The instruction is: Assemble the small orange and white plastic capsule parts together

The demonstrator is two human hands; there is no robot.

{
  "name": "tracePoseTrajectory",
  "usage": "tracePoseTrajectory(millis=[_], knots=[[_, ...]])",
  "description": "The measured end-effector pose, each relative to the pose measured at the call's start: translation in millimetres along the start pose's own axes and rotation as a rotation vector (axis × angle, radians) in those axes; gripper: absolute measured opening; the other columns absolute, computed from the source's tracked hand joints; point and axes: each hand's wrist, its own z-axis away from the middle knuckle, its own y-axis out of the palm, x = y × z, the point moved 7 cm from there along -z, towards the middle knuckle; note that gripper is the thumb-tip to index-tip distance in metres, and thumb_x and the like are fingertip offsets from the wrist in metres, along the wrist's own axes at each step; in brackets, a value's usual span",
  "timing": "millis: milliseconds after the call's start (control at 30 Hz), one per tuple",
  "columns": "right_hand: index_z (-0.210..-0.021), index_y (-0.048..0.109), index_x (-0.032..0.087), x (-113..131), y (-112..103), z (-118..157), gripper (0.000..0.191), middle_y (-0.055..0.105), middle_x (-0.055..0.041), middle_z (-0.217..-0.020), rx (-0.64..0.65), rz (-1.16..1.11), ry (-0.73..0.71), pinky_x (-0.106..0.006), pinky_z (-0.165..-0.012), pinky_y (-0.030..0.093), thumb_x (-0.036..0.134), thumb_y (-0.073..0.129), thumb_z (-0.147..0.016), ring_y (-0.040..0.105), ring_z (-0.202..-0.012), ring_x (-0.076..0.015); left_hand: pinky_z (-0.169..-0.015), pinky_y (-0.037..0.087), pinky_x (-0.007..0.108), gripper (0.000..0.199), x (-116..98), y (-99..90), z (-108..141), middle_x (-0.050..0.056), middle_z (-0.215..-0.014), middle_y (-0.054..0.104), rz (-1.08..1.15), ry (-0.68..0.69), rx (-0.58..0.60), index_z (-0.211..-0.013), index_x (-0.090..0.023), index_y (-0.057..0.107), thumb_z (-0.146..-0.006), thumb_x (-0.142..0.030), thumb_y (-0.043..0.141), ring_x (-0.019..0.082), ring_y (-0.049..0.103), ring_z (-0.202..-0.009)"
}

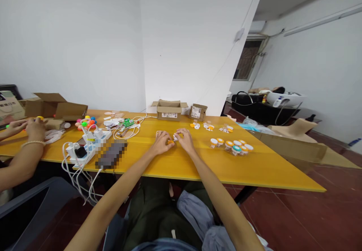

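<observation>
Both hands are close together above the middle of the yellow table point(175, 168). My left hand point(163, 142) has its fingers bent round a small orange piece point(170, 142). Just right of it, my right hand point(184, 139) pinches small white pieces point(175, 137) between thumb and fingers. To the right stand several small clear jars with white, orange and teal lids point(236, 149). Behind them lie little groups of orange and white parts point(209, 126).
An open cardboard box point(169, 113) and a smaller box point(198, 112) stand at the back. Left are a power strip point(92, 147) with white cables, a blurred dark phone point(111, 155), and colourful balls point(85, 123). Another person's hands point(35, 128) work at far left.
</observation>
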Motion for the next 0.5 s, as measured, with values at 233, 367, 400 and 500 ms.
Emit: tracePoseTrajectory(millis=[233, 367, 400, 500], knots=[[-0.073, 0.071, 0.024, 23, 26, 14, 0.008, 0.068, -0.0047, -0.103, 0.293, -0.018, -0.142, -0.041, -0.094, 0.045, 0.022, 0.07, -0.081, 0.059, -0.102, -0.0216, -0.089, 0.043, 0.037, 0.01, 21, -57.3, 7, 0.004, -0.084, 0.063, 0.079, -0.174, -0.355, -0.085, -0.023, 0.063, -0.089, -0.031, 0.059, 0.023, 0.056, -0.092], [-0.073, 0.072, 0.024, 28, 34, 20, 0.006, 0.068, -0.0047, -0.104, 0.404, -0.027, -0.162, -0.041, -0.095, 0.043, 0.021, 0.075, -0.077, 0.059, -0.104, -0.0218, -0.087, 0.044, 0.035, 0.008, 13, -55.0, 7, 0.003, -0.082, 0.062, 0.095, -0.12, -0.316, -0.084, -0.023, 0.061, -0.088, -0.03, 0.059, 0.021, 0.057, -0.088], [-0.074, 0.072, 0.024, 27, 33, 19, 0.005, 0.068, -0.0046, -0.105, 0.397, -0.043, -0.154, -0.041, -0.096, 0.043, 0.022, 0.074, -0.078, 0.059, -0.104, -0.0217, -0.087, 0.044, 0.035, 0.008, 9, -52.0, 7, 0.003, -0.082, 0.062, 0.082, -0.093, -0.283, -0.085, -0.023, 0.06, -0.088, -0.029, 0.059, 0.021, 0.057, -0.088], [-0.079, 0.072, 0.025, 23, 27, 13, 0.005, 0.07, -0.0043, -0.103, 0.326, -0.118, -0.121, -0.042, -0.097, 0.042, 0.022, 0.068, -0.081, 0.06, -0.102, -0.0215, -0.085, 0.044, 0.036, 0.007, -3, -43.8, 6, 0.003, -0.082, 0.062, 0.037, -0.006, -0.179, -0.087, -0.023, 0.059, -0.088, -0.03, 0.058, 0.022, 0.056, -0.088]])
